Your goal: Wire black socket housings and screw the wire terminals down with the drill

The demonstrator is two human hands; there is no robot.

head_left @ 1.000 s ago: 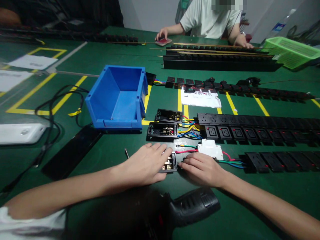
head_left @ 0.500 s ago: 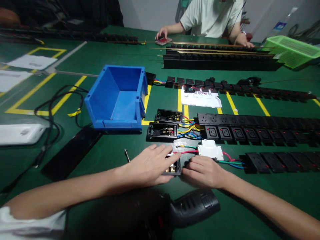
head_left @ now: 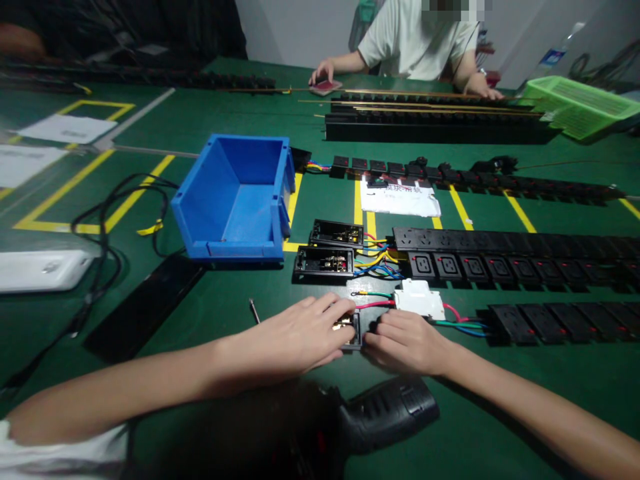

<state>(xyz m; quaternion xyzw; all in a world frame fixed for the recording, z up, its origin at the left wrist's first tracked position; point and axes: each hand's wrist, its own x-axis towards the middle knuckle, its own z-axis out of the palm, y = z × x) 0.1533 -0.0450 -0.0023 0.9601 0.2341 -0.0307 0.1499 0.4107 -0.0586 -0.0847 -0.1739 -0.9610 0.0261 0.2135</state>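
My left hand [head_left: 295,333] lies over a small black terminal box [head_left: 357,333], its fingers curled round the sides and hiding most of it. Brass contacts show inside the box, beside my thumb. My right hand [head_left: 407,340] is closed just right of the box; whatever its fingers pinch, if anything, is hidden. Behind that hand a white plastic block [head_left: 419,300] sits on the wires. A red wire [head_left: 377,305] runs from it toward the box, and a green wire [head_left: 377,294] ends in a loose ring lug. Further right lies the black socket strip [head_left: 545,323].
A black power tool handle [head_left: 393,410] lies close in front of me. Behind my left hand stand a blue bin [head_left: 235,250] and two open black boxes wired to socket strips [head_left: 475,240]. A phone [head_left: 145,307] lies left. Across the table sits a co-worker [head_left: 420,40].
My left fingers have curled further and drawn in over the box, covering its upper part. My right hand has barely moved.
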